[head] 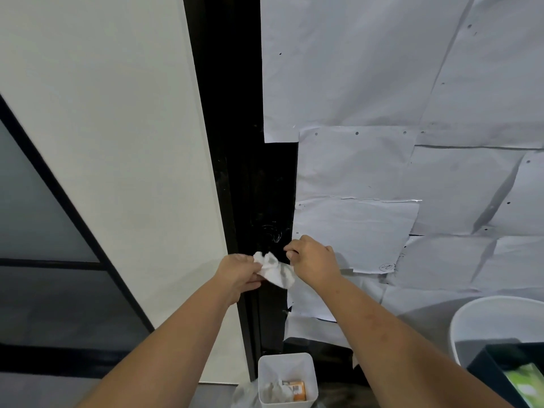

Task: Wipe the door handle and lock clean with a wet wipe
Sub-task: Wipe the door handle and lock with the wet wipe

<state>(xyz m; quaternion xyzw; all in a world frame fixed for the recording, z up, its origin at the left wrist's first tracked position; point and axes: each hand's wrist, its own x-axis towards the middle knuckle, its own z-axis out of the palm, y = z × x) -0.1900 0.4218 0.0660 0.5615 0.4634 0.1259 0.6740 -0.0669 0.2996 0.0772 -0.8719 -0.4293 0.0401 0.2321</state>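
A crumpled white wet wipe (275, 269) hangs in front of the black door frame (250, 178). My left hand (240, 273) grips its left end. My right hand (313, 262) pinches its right end with curled fingers, close to the door. A round lock (270, 232) with scratch marks shows on the black door just above the wipe. The door handle is hidden behind the wipe and my hands.
White paper sheets (382, 142) cover the door on the right. A white wall (117, 142) is on the left. A small white bin (287, 381) with used wipes stands below. A large white bucket (494, 316) and a dark box (512, 369) are at bottom right.
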